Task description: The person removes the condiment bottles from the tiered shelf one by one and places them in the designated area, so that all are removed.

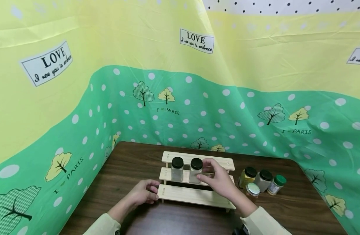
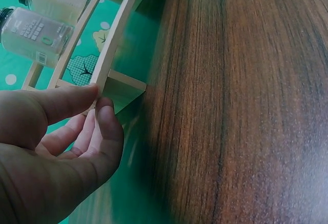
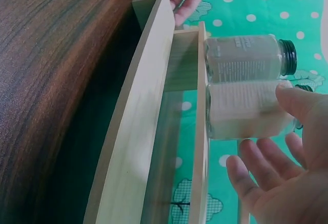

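Observation:
A three-step wooden rack [image 1: 194, 195] stands on the table. My left hand [image 1: 143, 192] pinches the left end of its lowest step between thumb and fingers, as the left wrist view [image 2: 66, 147] also shows. Two clear jars with black lids stand upright side by side on the middle step: a left jar [image 1: 177, 173] and a right jar [image 1: 194, 175], their contents pale. Beside the right jar is my right hand [image 1: 218, 179], fingers spread loosely. In the right wrist view its thumb overlaps that jar [image 3: 246, 110] near the lid, while the other fingertips sit just off the glass.
Right of the rack several jars stand grouped: a yellow-filled jar [image 1: 247, 178], a black-lidded jar [image 1: 263, 180], a green-lidded jar [image 1: 277, 185] and a silver-lidded jar [image 1: 252, 190]. A patterned green and yellow cloth [image 1: 156, 124] surrounds the dark wooden table [image 1: 109, 182].

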Available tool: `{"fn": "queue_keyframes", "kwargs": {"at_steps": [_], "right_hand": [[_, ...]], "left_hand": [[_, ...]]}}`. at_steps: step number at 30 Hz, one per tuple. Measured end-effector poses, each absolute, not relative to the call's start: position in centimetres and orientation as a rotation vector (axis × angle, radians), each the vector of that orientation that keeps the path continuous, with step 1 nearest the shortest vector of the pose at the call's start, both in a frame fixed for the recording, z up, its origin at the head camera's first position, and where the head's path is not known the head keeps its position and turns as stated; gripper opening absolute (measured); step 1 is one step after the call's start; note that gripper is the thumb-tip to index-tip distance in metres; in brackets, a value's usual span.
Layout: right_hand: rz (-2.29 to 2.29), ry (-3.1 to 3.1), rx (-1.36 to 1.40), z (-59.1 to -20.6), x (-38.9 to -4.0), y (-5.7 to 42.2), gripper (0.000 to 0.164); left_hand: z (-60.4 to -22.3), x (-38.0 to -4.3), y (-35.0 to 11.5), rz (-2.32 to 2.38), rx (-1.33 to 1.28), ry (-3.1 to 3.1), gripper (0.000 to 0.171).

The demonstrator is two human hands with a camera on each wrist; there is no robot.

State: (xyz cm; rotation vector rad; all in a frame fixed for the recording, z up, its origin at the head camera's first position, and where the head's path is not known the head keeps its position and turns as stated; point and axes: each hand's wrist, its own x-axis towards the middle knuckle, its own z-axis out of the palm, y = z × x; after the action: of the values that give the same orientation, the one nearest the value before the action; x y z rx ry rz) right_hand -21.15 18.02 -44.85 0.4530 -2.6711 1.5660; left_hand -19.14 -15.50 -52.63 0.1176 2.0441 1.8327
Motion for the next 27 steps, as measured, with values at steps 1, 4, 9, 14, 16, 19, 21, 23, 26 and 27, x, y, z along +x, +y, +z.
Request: {"fn": "queue_keyframes", "kwargs": {"at_steps": [1,4,9,14,16,19,21,23,26,27], "right_hand": [[1.570,-2.667,0.452,-44.88,-21.19,17.99,0.053],[1.578,-2.665,0.452,-44.96,-21.31,17.97,0.051],[1.579,-2.662,0.472,-44.97,-21.50,18.08,0.054],[1.549,-2.672,0.491,-44.81,-21.57,18.14,0.056],[1.531,-2.673,0.499,-44.80,-21.62,18.16,0.054],[1.527,-2.666,0.517,-44.87,-21.66,18.22,0.051],[1.529,-2.656,0.531,-44.94,-21.66,18.26,0.048],[1.539,-2.642,0.545,-44.97,-21.62,18.25,0.047],[1.550,-2.627,0.545,-44.93,-21.57,18.22,0.046],[1.556,-2.625,0.539,-44.88,-21.54,18.20,0.046]], "left_hand": [[-52.60,-19.13,-15.48,1.833,0.118,2.045,0.059],[-52.50,-19.10,-15.45,1.833,0.116,2.044,0.059],[-52.36,-19.05,-15.40,1.830,0.109,2.047,0.058],[-52.29,-19.06,-15.36,1.828,0.104,2.050,0.058],[-52.31,-19.07,-15.36,1.828,0.104,2.052,0.058],[-52.42,-19.07,-15.40,1.827,0.106,2.052,0.058],[-52.49,-19.05,-15.43,1.827,0.108,2.050,0.058],[-52.55,-19.03,-15.45,1.827,0.111,2.049,0.058],[-52.56,-19.03,-15.43,1.831,0.112,2.049,0.058],[-52.57,-19.03,-15.42,1.832,0.112,2.049,0.058]]}}
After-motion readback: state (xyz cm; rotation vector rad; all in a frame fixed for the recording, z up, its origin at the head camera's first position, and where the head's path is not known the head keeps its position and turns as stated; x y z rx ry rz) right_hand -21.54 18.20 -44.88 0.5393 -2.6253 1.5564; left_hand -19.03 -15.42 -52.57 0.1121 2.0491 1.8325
